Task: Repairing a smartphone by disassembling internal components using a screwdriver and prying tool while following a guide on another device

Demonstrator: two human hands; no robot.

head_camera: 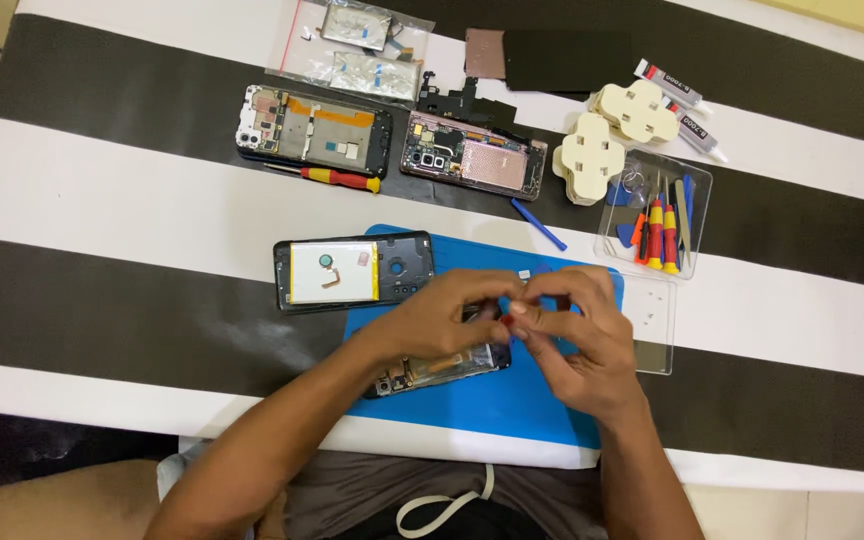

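Two bare hands, ours, meet low in the view above a blue work mat [542, 400]. Our left hand [432, 325] and right hand [577, 345] bring their fingers [524, 312] together, pinching something tiny between the tips; it is too small to tell what. A little red shows at the pinch, perhaps a tool tip. Just beneath the fingers, partly hidden by our left hand, an opened phone [442, 365] lies on the mat, its inner parts exposed.

We judge the main risk to be the tiny piece slipping from the pinch and dropping among the exposed parts or rolling off the mat, since both hands hover with no support.

Just beyond our left hand lies a dark back cover with a yellow panel [347, 272]. To the right sits a clear lid [654, 340]. Farther off on the striped surface [102, 200] we see a red-and-yellow screwdriver [337, 178], a blue pry stick [538, 224], and a clear tray of tools [657, 212]. Farthest lie two more opened phones [317, 130] [474, 155], cream suction clamps [612, 130], glue tubes [682, 105], and bagged parts [357, 45].
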